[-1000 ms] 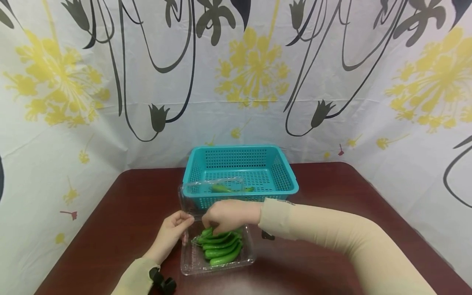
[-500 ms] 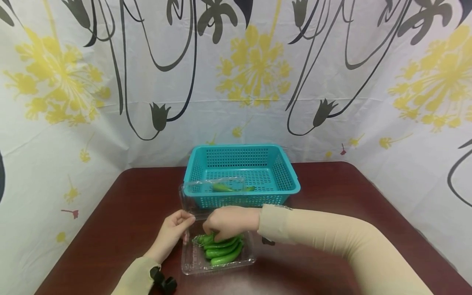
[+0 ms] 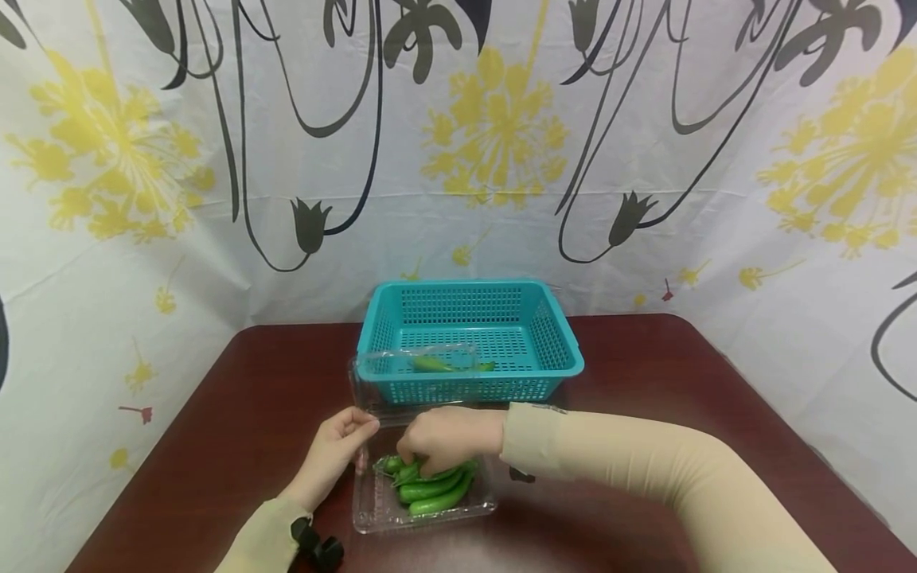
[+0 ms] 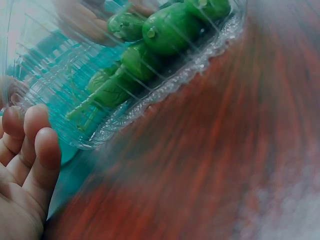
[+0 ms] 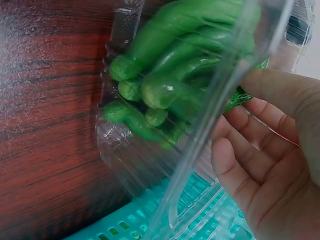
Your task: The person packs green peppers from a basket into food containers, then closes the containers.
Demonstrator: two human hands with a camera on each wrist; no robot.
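Note:
A clear plastic clamshell box (image 3: 372, 513) lies with its lid raised toward the back, and several green peppers (image 3: 438, 495) lie side by side in its tray. My left hand (image 3: 335, 450) pinches the box's left edge near the hinge between thumb and fingers. My right hand (image 3: 450, 438) reaches down into the tray from the right, fingers curled onto the upper peppers. In the right wrist view, the thumb and forefinger (image 5: 272, 90) meet at a pepper's green end behind the clear wall. Through the plastic in the left wrist view, stem ends of peppers (image 4: 170, 30) show.
A turquoise plastic basket (image 3: 533, 388) stands directly behind the box, with a few green peppers (image 3: 432, 364) in it, seen partly through the raised lid. Dark red-brown table (image 3: 609, 509) lies around them. A patterned cloth (image 3: 494, 239) hangs behind and at both sides.
My right hand has shifted slightly down and right in the head view, and the upper peppers under its fingers have changed position. My left hand keeps its grip on the box edge.

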